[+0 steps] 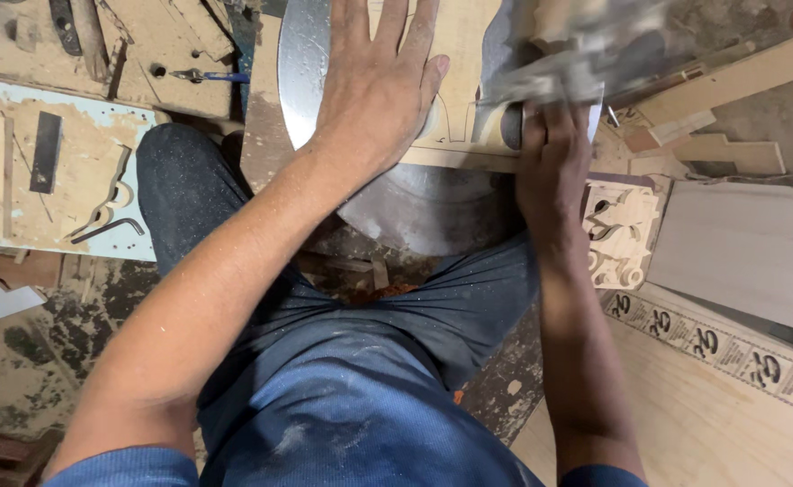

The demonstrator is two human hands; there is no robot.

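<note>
While seated over the round metal table (pixel 387 212), guiding a thin wooden board (pixel 468 63) across it, seemingly mid-cut; next calls for steady pressure and slow feeding; nearer than the table, a carved scroll piece (pixel 617 234) to its right; on the table, left hand (pixel 378 90) spread flat, pressing the board; right hand (pixel 550 167) closed around the blurred tool (pixel 559 54), wrist straight.
</note>
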